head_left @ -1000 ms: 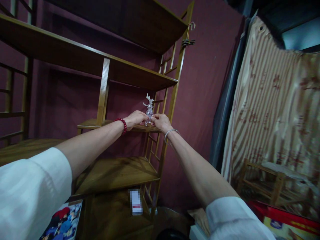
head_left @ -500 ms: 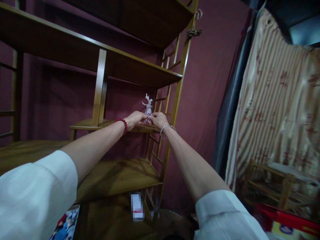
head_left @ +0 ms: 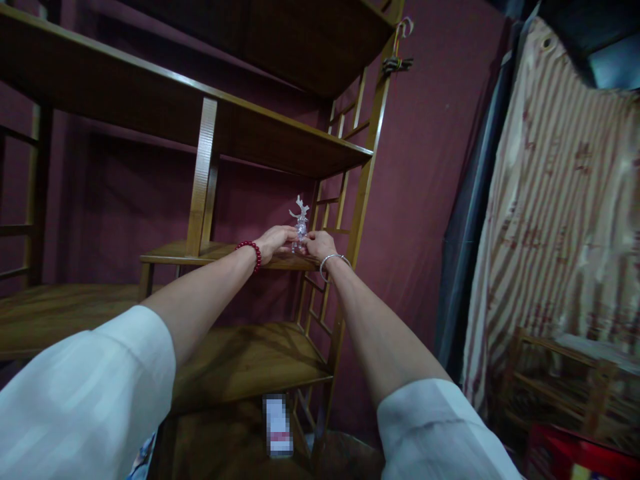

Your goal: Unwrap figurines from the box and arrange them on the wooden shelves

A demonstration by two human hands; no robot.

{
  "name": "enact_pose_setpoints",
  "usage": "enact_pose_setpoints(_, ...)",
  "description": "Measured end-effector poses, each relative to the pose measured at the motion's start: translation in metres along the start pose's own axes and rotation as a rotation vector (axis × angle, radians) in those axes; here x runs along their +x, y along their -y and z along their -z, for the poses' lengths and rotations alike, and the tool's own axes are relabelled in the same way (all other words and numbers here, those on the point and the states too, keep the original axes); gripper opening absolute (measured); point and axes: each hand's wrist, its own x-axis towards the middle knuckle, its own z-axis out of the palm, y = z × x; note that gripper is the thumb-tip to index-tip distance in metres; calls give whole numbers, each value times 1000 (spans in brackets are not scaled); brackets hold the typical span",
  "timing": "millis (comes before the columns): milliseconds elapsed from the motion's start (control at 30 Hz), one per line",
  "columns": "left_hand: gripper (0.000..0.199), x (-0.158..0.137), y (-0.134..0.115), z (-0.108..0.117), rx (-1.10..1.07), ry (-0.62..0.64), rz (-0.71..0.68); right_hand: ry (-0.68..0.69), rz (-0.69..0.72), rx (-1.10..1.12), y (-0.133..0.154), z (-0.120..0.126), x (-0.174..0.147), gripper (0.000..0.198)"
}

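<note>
A clear deer figurine (head_left: 301, 227) with branching antlers stands upright at the right end of the small raised shelf (head_left: 170, 252). My left hand (head_left: 277, 241), below a red bead bracelet, has its fingers against the figurine's left side. From the right, my right hand (head_left: 318, 244), with a silver bangle at the wrist, pinches the lower part of it. Fingers partly cover the figurine's legs and base, so I cannot tell whether it rests fully on the wood.
The wooden shelf unit (head_left: 290, 127) stands against a dark red wall, with a lattice side at right. A small bundle (head_left: 397, 65) hangs from its post. A blurred white box (head_left: 278, 425) sits low down. Striped curtain (head_left: 545, 220) and wooden rack (head_left: 560, 380) are at right.
Both hands and the figurine are slightly lower against the shelf. My left fingers lie straighter along its side. The view has shifted a little.
</note>
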Motion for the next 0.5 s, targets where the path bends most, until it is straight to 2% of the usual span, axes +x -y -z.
enact_pose_setpoints(167, 14, 4, 5, 1, 32, -12, -4, 42, -45, 95, 2, -5, -1, 12)
enact_pose_setpoints(500, 15, 11, 11, 1, 104, 73, -19, 74, -55, 114, 7, -7, -4, 12)
